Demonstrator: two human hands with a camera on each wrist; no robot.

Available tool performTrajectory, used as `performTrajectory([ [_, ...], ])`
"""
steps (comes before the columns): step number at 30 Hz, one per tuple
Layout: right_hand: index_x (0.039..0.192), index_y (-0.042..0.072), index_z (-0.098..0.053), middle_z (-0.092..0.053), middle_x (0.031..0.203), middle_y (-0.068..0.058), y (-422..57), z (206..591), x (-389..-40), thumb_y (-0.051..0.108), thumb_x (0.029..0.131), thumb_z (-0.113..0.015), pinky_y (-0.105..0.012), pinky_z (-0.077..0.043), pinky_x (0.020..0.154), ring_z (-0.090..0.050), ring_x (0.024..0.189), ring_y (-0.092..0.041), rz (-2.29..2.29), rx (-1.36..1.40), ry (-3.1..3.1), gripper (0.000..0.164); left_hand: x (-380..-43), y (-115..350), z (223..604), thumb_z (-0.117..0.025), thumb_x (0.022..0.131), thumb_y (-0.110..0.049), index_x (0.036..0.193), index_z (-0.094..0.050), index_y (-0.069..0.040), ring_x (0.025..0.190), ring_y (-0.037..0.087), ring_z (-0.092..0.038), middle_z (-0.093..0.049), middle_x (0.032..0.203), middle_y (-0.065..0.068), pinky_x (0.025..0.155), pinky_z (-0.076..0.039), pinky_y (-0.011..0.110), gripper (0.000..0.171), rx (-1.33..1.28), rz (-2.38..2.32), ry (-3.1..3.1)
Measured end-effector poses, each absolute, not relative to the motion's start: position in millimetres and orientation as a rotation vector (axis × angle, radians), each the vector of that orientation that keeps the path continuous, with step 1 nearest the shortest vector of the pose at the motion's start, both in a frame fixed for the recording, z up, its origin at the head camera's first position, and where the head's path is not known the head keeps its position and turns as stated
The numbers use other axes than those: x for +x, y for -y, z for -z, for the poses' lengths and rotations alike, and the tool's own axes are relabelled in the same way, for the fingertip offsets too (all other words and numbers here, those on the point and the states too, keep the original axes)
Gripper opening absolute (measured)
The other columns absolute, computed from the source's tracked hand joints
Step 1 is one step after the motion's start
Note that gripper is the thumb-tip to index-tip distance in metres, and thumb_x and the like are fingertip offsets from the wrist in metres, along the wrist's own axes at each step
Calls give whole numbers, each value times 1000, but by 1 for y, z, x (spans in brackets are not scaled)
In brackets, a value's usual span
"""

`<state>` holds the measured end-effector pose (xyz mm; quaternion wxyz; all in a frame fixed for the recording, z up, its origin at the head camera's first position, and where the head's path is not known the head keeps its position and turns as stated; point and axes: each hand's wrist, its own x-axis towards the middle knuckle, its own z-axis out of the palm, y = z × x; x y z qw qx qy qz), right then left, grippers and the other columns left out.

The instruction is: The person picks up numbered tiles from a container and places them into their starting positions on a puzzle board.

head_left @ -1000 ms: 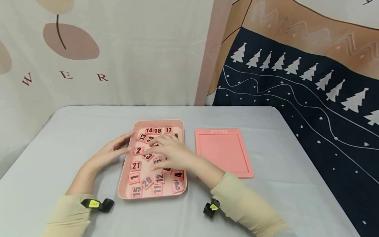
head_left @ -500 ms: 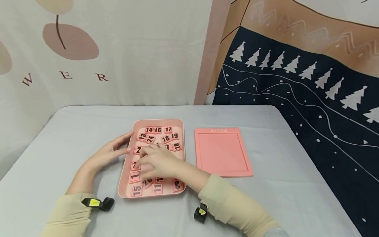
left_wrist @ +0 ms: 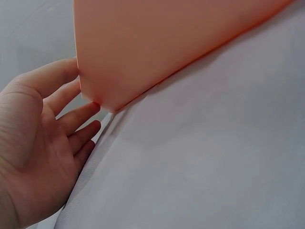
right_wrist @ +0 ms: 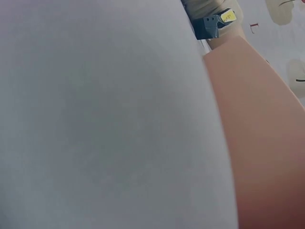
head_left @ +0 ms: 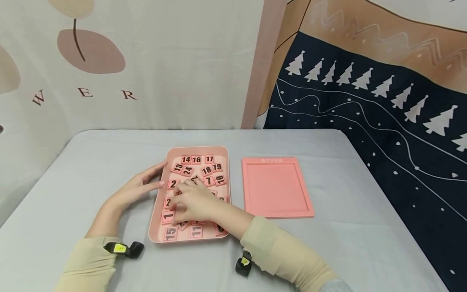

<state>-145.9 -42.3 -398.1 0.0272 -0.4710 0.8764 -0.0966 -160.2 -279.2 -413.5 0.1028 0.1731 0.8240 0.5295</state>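
Note:
In the head view, a pink tray (head_left: 225, 190) holds several loose square number tiles, such as the 15 tile (head_left: 170, 233) and the 14 tile (head_left: 186, 159). My right hand (head_left: 195, 200) is over the tray's middle, fingers bent down and spread, tips among the tiles near the 1 tile (head_left: 167, 216). Its palm side is hidden, but thumb and index tips look apart. With fingers extended, my left hand (head_left: 140, 187) touches the tray's left side; the left wrist view shows fingertips against the tray wall (left_wrist: 152, 43). The right wrist view shows only the tray's outside (right_wrist: 267, 143).
A pink square frame board (head_left: 275, 188) with a raised border lies right of the tray. Both are on a pale grey cloth-covered table (head_left: 346, 227). Behind stand a printed curtain (head_left: 182, 73) and a dark tree-patterned cloth (head_left: 328, 93).
My right hand has moved left and slightly down across the tray, uncovering the 18, 19 and 10 tiles, then stayed near the left-hand tiles. My left hand remains at the tray's side.

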Motion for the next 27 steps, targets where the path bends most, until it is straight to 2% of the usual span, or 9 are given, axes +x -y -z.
performTrajectory([
  [4,99,40,-70,-49,109,17,44,398,-144,64,75,-68,-28,-30,95,-38,104,-5,301,-1449,-2710,35,-160,279,414,-59,94,-14,151,-26,-6,139,41,-18,-23,154,21,109,-11,62,67,497,-1568,-2430],
  [10,95,36,-70,-49,107,14,45,399,-141,55,74,-73,-32,-32,97,-38,104,-6,337,-1438,-2715,29,-160,279,414,-59,95,-14,152,-25,-6,140,41,-17,-22,154,21,109,-10,63,67,487,-1576,-2421],
  [16,92,34,-69,-46,105,15,46,399,-139,52,69,-75,-26,-32,86,-37,98,-5,340,-1411,-2733,30,-159,278,414,-59,95,-14,151,-25,-6,140,41,-16,-22,154,21,109,-10,62,67,480,-1583,-2415],
  [27,73,32,-60,-44,101,15,44,396,-138,54,65,-76,-32,-32,94,-37,98,-5,309,-1384,-2771,29,-160,276,413,-60,94,-13,151,-26,-4,140,40,-16,-22,154,20,110,-10,61,67,485,-1592,-2411],
])
